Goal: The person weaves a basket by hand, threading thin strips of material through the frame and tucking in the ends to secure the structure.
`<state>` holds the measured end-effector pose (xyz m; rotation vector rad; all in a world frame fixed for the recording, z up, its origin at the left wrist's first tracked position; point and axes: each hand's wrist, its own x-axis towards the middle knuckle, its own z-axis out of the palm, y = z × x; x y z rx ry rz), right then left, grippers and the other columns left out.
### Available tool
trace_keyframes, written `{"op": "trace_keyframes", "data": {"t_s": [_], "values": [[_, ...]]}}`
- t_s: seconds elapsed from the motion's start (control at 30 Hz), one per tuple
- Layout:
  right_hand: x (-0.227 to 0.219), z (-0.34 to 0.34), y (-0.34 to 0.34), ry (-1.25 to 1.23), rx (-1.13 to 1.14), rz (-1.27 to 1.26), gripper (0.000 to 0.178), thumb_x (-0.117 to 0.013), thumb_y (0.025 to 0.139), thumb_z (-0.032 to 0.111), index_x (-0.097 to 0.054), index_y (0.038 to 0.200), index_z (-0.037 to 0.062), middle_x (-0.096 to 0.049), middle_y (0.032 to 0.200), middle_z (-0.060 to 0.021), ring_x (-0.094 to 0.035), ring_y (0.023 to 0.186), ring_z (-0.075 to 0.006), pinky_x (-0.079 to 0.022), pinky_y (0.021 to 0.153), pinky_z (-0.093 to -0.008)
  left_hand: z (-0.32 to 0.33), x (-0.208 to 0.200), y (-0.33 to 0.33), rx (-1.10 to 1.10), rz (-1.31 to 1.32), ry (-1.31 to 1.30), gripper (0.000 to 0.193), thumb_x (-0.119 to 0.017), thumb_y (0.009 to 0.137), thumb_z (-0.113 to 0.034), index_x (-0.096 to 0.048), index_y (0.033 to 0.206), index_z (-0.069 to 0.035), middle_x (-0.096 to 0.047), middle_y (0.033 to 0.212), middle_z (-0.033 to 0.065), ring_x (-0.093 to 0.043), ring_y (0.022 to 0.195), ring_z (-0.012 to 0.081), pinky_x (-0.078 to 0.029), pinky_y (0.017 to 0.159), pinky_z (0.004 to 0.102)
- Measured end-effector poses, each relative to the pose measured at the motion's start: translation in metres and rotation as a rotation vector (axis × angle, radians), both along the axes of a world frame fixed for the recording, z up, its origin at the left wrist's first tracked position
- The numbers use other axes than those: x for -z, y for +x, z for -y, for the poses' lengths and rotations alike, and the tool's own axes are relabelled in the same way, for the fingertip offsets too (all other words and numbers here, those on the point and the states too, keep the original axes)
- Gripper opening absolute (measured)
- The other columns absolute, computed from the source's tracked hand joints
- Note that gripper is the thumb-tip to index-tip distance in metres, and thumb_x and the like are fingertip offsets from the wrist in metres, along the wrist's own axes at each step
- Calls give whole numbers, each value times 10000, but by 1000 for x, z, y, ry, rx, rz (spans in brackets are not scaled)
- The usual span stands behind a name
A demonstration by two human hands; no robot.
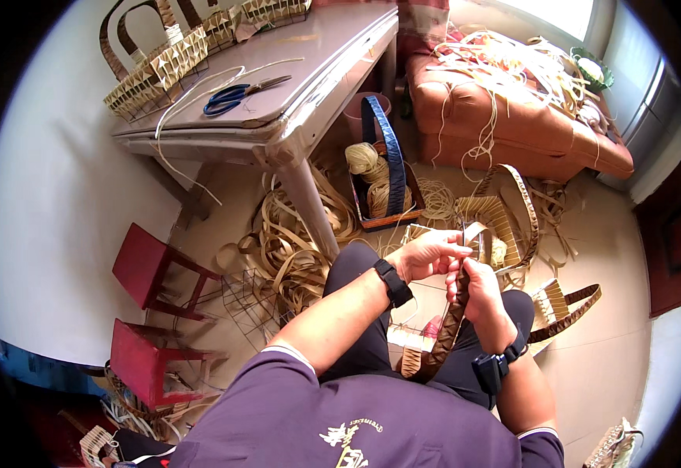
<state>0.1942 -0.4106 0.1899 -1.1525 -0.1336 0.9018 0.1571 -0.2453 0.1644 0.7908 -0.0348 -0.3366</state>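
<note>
Across my lap, between my knees, is a basket whose brown wrapped handle (451, 327) rises toward my hands. My right hand (482, 296) is closed round the upper part of this handle. Just left of it, my left hand (431, 256) pinches with thumb and fingers at a flat strip (474, 232) that loops over the top of the handle. The fingertips of both hands nearly meet there. The fingers hide exactly how the strip passes round the handle. Below my hands, part of the basket's pale woven side (412, 342) shows near my shirt.
Ahead, a basket with a blue handle (395, 168) holds balls of cord. Woven baskets (504, 222) stand beyond my right knee. Coiled strips (293, 242) lie by the table leg. Blue-handled scissors (227, 99) rest on the table (309, 54). Red stools (144, 265) stand left; strips cover the sofa (465, 109).
</note>
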Motion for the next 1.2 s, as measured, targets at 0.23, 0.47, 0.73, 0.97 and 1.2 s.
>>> {"op": "trace_keyframes", "data": {"t_s": [0.23, 0.47, 0.73, 0.97, 1.2], "values": [[-3, 10, -4, -1, 8, -40, 474, -433, 1078, 420, -606, 993, -13, -627, 664, -88, -488, 447, -170, -408, 436, -323, -82, 57, -28, -231, -235, -279, 202, -668, 877, 42, -612, 1014, -96, -582, 745, -49, -383, 488, 25, -300, 418, 174], [-10, 2, -12, 90, -35, -10, 410, -459, 1074, 416, -603, 1000, 39, -592, 634, -35, -433, 417, -138, -346, 413, -295, -318, 141, -255, -1272, -306, -456, 110, -710, 869, -55, -602, 866, -76, -590, 706, -1, -513, 536, 67, -424, 447, 192], [4, 1, 1, 124, 8, -36, 355, -477, 1077, 348, -552, 986, 13, -576, 624, -45, -424, 408, -140, -351, 396, -308, -261, 121, -281, -1773, -406, 41, 70, -612, 966, -123, -574, 923, -82, -552, 750, 2, -547, 640, 144, -492, 579, 269], [0, 0, -9, 133, 8, -36, 361, -499, 1068, 360, -560, 998, 11, -583, 627, -51, -433, 408, -135, -350, 388, -302, 7, -15, -92, -255, -176, 372, 476, -513, 1028, -550, -578, 894, -98, -424, 688, -78, -389, 598, 64, -348, 565, 212], [-10, 0, -20, 126, 74, 124, 217, -634, 955, 222, -532, 1031, 47, -561, 613, -43, -458, 408, -145, -364, 379, -284, 22, -54, -14, -446, -21, 441, 293, -538, 1021, -268, -591, 779, -112, -485, 669, -49, -404, 572, 55, -332, 532, 246]]}}
